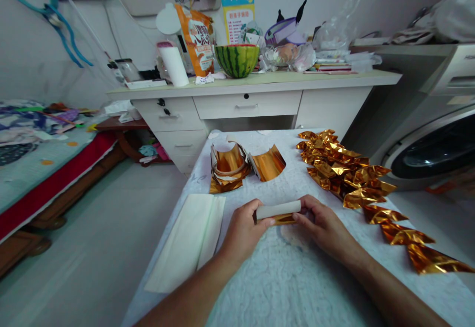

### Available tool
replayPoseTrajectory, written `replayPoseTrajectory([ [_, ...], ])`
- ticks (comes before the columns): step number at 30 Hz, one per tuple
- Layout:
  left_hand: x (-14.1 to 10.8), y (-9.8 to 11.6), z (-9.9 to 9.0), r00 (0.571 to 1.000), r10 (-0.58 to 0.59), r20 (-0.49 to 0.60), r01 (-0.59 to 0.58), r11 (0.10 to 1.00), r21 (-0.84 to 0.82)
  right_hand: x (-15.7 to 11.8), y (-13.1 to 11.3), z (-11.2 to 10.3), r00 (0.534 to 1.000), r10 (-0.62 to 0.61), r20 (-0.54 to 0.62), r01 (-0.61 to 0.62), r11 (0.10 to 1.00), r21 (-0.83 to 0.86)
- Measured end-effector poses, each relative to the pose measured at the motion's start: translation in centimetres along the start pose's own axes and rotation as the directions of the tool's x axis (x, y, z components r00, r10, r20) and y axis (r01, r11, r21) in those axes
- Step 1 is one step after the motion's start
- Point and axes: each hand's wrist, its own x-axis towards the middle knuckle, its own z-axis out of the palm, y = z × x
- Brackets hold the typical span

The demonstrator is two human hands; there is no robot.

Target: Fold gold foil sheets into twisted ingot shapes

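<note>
Between my two hands, just over the near middle of the table, is a sheet of gold foil paper (279,211), its white back curled toward the top and a strip of gold showing below. My left hand (245,224) pinches its left end, thumb in front. At the right end, the fingers and thumb of my right hand (319,222) are closed on it. Beyond them lie a curled stack of gold foil sheets (228,166) and a single curved gold sheet (270,163). Folded gold foil pieces (354,181) with pointed ends form a long overlapping row on the right.
Pale folded paper (185,243) lies along the table's left side. Behind the table stands a white desk (248,103) bearing a watermelon half (237,61), an orange pouch (196,40) and clutter. A washing machine (426,114) is at right, a bed (48,168) at left.
</note>
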Motion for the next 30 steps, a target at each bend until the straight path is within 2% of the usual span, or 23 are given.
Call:
replayPoseTrajectory([
  [3, 0.22, -0.13, 0.12, 1.000, -0.009, 0.017, 0.012, 0.977, -0.215, -0.04, 0.07, -0.06, 0.995, 0.052, 0.086, -0.077, 0.946, 0.316],
  [6, 0.32, 0.01, 0.37, 0.999, -0.026, 0.028, 0.034, 0.933, -0.357, 0.02, 0.21, -0.07, 0.993, 0.065, 0.097, -0.101, 0.896, 0.432],
  [10, 0.21, 0.16, 0.54, 0.991, -0.085, 0.100, 0.121, 0.891, -0.437, 0.10, 0.31, -0.16, 0.993, 0.097, 0.067, -0.117, 0.869, 0.480],
  [14, 0.06, 0.10, 0.52, 0.986, -0.130, 0.106, 0.164, 0.868, -0.468, 0.09, 0.28, -0.11, 0.991, 0.123, 0.061, -0.137, 0.868, 0.478],
  [23, 0.02, 0.36, 0.60, 0.979, -0.183, 0.092, 0.204, 0.818, -0.537, 0.22, 0.29, -0.06, 0.990, 0.121, 0.070, -0.140, 0.861, 0.489],
  [27, 0.11, 0.16, 0.68, 0.981, -0.176, 0.086, 0.194, 0.824, -0.532, 0.08, 0.17, -0.19, 0.988, 0.124, 0.093, -0.155, 0.836, 0.527],
  [30, 0.18, 0.03, 0.74, 0.981, -0.176, 0.079, 0.191, 0.834, -0.517, -0.03, 0.07, -0.15, 0.981, 0.170, 0.093, -0.194, 0.830, 0.522],
])
